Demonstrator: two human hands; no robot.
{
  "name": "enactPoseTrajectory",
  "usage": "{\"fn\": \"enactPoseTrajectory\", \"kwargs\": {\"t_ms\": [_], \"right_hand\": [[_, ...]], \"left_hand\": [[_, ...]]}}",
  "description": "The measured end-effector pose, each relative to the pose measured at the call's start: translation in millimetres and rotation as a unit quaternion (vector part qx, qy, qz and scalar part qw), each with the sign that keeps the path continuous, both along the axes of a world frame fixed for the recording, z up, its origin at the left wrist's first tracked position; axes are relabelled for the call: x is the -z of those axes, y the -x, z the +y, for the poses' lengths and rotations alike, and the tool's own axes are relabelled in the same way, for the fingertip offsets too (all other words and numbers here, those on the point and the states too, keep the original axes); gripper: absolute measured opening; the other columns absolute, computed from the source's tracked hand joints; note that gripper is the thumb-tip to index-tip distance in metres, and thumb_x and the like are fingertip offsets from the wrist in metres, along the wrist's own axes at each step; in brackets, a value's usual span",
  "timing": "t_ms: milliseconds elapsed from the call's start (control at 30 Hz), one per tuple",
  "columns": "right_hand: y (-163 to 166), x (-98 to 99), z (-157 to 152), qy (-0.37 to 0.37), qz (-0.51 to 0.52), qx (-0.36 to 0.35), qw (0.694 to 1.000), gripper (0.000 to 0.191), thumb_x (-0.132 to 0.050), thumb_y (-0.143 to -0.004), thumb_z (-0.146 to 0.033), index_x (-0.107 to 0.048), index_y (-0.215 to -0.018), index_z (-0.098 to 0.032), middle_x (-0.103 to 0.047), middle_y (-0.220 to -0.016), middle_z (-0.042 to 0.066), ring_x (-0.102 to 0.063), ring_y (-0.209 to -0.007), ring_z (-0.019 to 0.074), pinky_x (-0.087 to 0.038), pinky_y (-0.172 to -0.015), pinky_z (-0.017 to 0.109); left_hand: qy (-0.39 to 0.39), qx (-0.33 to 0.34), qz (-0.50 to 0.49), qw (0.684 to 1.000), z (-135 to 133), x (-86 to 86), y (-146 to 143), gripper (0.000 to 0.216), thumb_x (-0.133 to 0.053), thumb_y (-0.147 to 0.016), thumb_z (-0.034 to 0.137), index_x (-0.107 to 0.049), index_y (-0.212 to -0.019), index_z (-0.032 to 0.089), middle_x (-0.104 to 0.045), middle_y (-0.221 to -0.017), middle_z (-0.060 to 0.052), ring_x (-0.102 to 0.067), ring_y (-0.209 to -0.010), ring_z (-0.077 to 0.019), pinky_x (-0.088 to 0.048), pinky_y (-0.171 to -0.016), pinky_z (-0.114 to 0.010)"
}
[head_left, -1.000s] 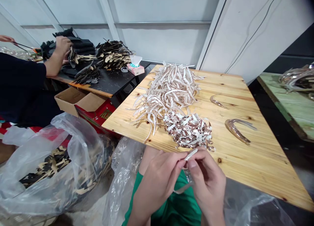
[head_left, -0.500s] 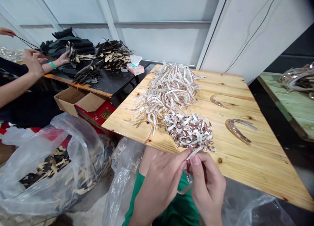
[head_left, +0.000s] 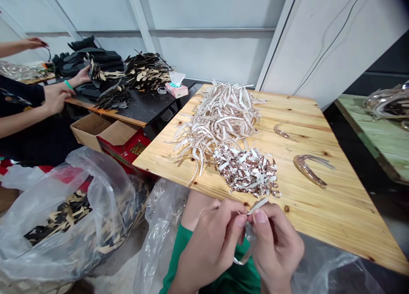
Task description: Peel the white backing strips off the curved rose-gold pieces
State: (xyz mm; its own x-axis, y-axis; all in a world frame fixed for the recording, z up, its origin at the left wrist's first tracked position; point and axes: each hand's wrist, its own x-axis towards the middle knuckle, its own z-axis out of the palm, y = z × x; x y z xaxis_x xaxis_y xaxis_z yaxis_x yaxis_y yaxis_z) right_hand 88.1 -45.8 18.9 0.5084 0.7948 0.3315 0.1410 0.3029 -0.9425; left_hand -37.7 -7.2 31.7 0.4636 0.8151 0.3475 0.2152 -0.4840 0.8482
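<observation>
My left hand (head_left: 212,243) and my right hand (head_left: 275,247) are together just below the near edge of a pine board (head_left: 319,213). Both pinch a thin curved strip (head_left: 248,243) with a rose-gold metallic sheen and a pale end (head_left: 258,206) sticking up. On the board, the nearest pile is shredded rose-gold and white curls (head_left: 246,171). Behind it lies a larger heap of pale curved strips (head_left: 220,119). A horseshoe-shaped metallic strip (head_left: 306,170) and a smaller curved piece (head_left: 283,133) lie apart on the right.
At the left, a co-worker's hands (head_left: 57,97) work at a dark table (head_left: 150,108) holding black and gold cut pieces and a tissue box (head_left: 176,90). Nearby are a cardboard box (head_left: 102,130) and a plastic bag of scraps (head_left: 73,217). Shiny scraps sit on a green surface (head_left: 367,132) at the right.
My hands have shifted slightly right, and the strip's pale end now stands higher and tilts right. The co-worker's hands have moved along the dark table's edge.
</observation>
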Motion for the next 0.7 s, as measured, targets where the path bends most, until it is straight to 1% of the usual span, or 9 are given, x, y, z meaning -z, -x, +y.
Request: {"fn": "enactPoseTrajectory", "kwargs": {"t_ms": [100,167,233,300,367,467,567,633,700], "right_hand": [[3.3,-1.2,-2.8,0.013,0.037,-0.01,0.999,0.036,-0.067,-0.113,-0.03,-0.065,-0.078,-0.024,-0.061,-0.057,-0.007,-0.053,-0.043,0.0109,-0.039,-0.047,0.026],[2.4,-0.2,-3.9,0.016,0.053,-0.029,0.998,0.038,-0.067,-0.113,-0.031,-0.063,-0.076,-0.024,-0.062,-0.059,-0.006,-0.054,-0.044,0.0114,-0.04,-0.048,0.026],[-1.0,2.6,-4.6,0.023,0.054,-0.036,0.998,0.038,-0.068,-0.113,-0.033,-0.064,-0.076,-0.023,-0.061,-0.06,-0.005,-0.052,-0.045,0.0113,-0.039,-0.048,0.026],[-6.4,7.0,-4.9,0.029,0.055,-0.039,0.997,0.036,-0.07,-0.111,-0.034,-0.066,-0.078,-0.023,-0.059,-0.06,-0.005,-0.049,-0.049,0.0115,-0.037,-0.049,0.025],[-12.2,11.9,-4.7,0.016,0.067,-0.073,0.995,0.034,-0.07,-0.111,-0.034,-0.068,-0.079,-0.023,-0.06,-0.063,-0.004,-0.05,-0.052,0.0121,-0.034,-0.048,0.024],[-17.7,16.8,-3.9,0.006,0.102,-0.134,0.986,0.036,-0.068,-0.113,-0.034,-0.067,-0.078,-0.023,-0.061,-0.067,-0.001,-0.052,-0.057,0.0137,-0.034,-0.049,0.024],[-18.9,18.3,-3.9,0.04,0.162,-0.145,0.975,0.038,-0.069,-0.112,-0.038,-0.066,-0.078,-0.023,-0.059,-0.069,-0.001,-0.048,-0.06,0.0143,-0.034,-0.054,0.026],[-19.6,19.3,-4.1,0.042,0.195,-0.165,0.966,0.038,-0.069,-0.112,-0.038,-0.065,-0.077,-0.023,-0.056,-0.068,-0.002,-0.044,-0.057,0.0132,-0.031,-0.052,0.026],[-21.1,21.1,-3.7,0.031,0.219,-0.192,0.956,0.038,-0.068,-0.112,-0.035,-0.064,-0.077,-0.023,-0.054,-0.067,-0.003,-0.04,-0.054,0.0119,-0.027,-0.049,0.025]], "left_hand": [[0.005,0.016,-0.014,1.0,-0.6,-0.6,0.2,0.016,-0.049,-0.118,0.018,-0.055,-0.104,0.025,-0.068,-0.076,0.006,-0.064,-0.069,-0.0139,-0.047,-0.077,-0.026],[0.007,0.031,-0.02,0.999,0.3,-1.9,2.3,0.018,-0.049,-0.118,0.018,-0.055,-0.103,0.025,-0.067,-0.074,0.006,-0.063,-0.067,-0.0126,-0.047,-0.078,-0.026],[0.015,0.046,-0.029,0.998,1.7,-2.0,5.0,0.018,-0.048,-0.119,0.02,-0.055,-0.104,0.024,-0.067,-0.07,0.007,-0.063,-0.066,-0.0121,-0.046,-0.078,-0.026],[0.038,0.067,-0.051,0.996,3.1,0.1,6.9,0.019,-0.046,-0.121,0.024,-0.055,-0.104,0.024,-0.066,-0.067,0.007,-0.061,-0.063,-0.0114,-0.045,-0.073,-0.025],[0.078,0.099,-0.089,0.988,3.9,3.9,6.9,0.023,-0.044,-0.123,0.03,-0.055,-0.104,0.023,-0.062,-0.064,0.007,-0.057,-0.057,-0.0101,-0.043,-0.066,-0.024],[0.186,0.135,-0.173,0.958,3.3,10.3,3.3,0.029,-0.047,-0.123,0.042,-0.055,-0.103,0.022,-0.054,-0.059,0.008,-0.049,-0.047,-0.0083,-0.039,-0.056,-0.021],[0.303,0.154,-0.247,0.908,1.6,14.8,-1.5,0.031,-0.054,-0.12,0.046,-0.054,-0.102,0.021,-0.052,-0.056,0.009,-0.041,-0.042,-0.0066,-0.033,-0.049,-0.019],[0.346,0.172,-0.278,0.879,1.4,16.6,-3.9,0.031,-0.058,-0.119,0.046,-0.055,-0.102,0.021,-0.053,-0.054,0.01,-0.037,-0.039,-0.0051,-0.029,-0.046,-0.017],[0.373,0.192,-0.301,0.856,2.5,18.2,-5.4,0.03,-0.06,-0.119,0.045,-0.056,-0.101,0.02,-0.054,-0.053,0.01,-0.034,-0.036,-0.0038,-0.026,-0.043,-0.016]]}}
